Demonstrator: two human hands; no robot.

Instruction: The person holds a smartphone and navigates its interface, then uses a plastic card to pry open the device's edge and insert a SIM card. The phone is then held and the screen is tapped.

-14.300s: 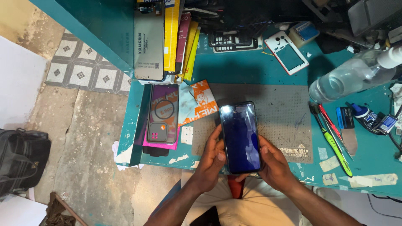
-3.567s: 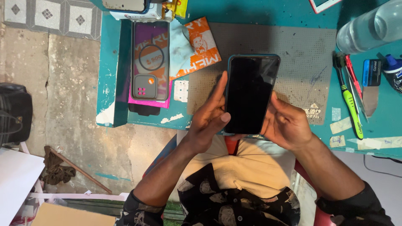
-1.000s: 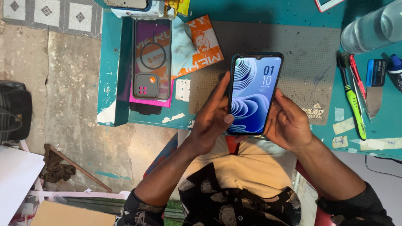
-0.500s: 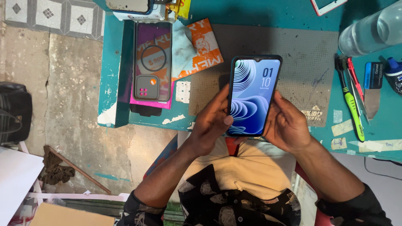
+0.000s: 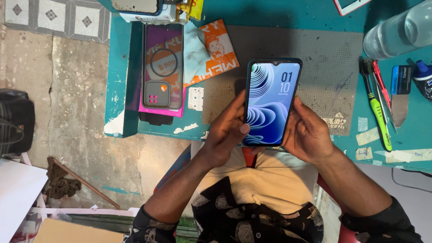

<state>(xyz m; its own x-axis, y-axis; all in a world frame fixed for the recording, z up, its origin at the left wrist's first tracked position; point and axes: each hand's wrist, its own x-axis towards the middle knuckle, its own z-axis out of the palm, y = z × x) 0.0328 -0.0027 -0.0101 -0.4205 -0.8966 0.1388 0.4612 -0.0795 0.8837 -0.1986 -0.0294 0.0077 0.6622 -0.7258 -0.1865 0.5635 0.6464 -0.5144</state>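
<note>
A dark smartphone (image 5: 270, 101) with a lit blue swirl lock screen is held upright over the front edge of the teal workbench (image 5: 118, 85). My left hand (image 5: 227, 130) grips its left side, thumb resting on the lower left of the screen. My right hand (image 5: 310, 132) cups its right side and back. The phone hangs above a grey perforated work mat (image 5: 328, 58).
A phone case in pink packaging (image 5: 162, 72) and an orange packet (image 5: 218, 51) lie left of the mat. A green-handled tool (image 5: 378, 114), red screwdriver (image 5: 380, 85) and a clear plastic bottle (image 5: 398, 33) sit to the right. A black bag (image 5: 15, 121) is on the floor.
The screen was dark 3.6 s ago and is now lit. Over the last second the phone and both hands have barely shifted.
</note>
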